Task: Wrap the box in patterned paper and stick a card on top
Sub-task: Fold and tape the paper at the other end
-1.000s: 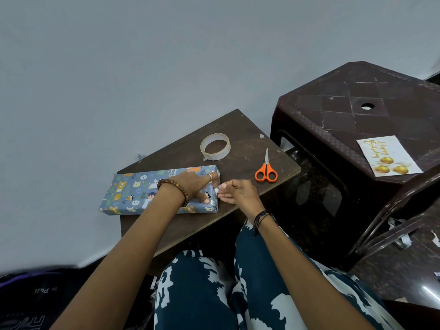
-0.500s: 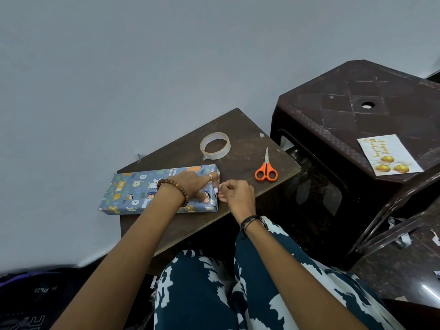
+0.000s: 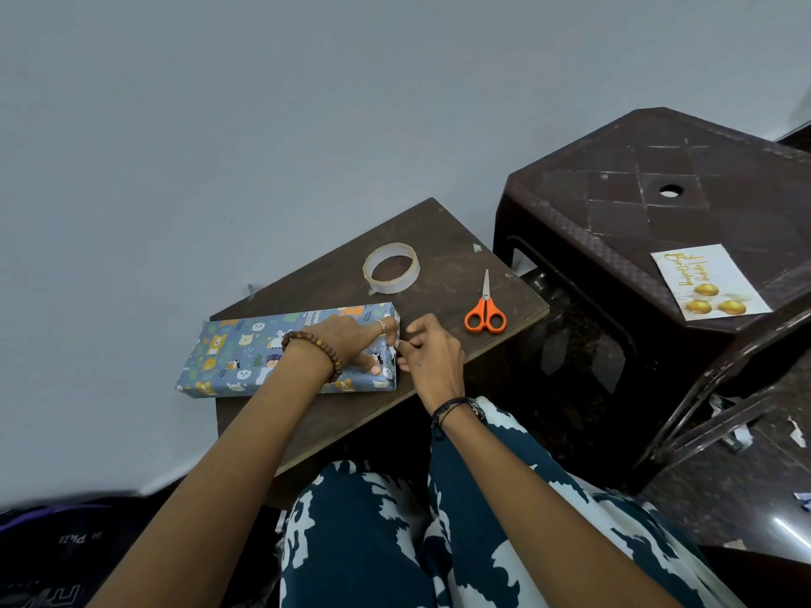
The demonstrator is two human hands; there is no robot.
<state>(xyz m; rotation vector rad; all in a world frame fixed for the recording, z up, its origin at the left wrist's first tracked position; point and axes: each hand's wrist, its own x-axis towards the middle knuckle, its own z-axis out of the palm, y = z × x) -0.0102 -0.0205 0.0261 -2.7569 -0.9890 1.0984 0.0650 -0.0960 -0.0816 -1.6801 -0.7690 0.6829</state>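
Note:
The box (image 3: 245, 348), wrapped in blue paper with animal prints, lies on a small wooden table (image 3: 447, 256), its left end over the table's edge. My left hand (image 3: 351, 340) rests flat on top of the box's right end, fingers spread and pressing the paper down. At that end face my right hand (image 3: 432, 353) has its fingers curled and pinches the folded paper. The end fold itself is hidden behind the fingers. A white greeting card (image 3: 708, 280) with gold balloons lies on a dark plastic stool (image 3: 658, 177) to the right.
A roll of clear tape (image 3: 390, 267) and orange-handled scissors (image 3: 485, 311) lie on the table beyond the box. Paper scraps (image 3: 724, 432) litter the dark floor under the stool. A grey wall runs close behind the table. A dark bag (image 3: 52, 555) sits at the lower left.
My right hand has moved left, closed in against the box's right end and curled its fingers. My left hand has stayed pressed on the box.

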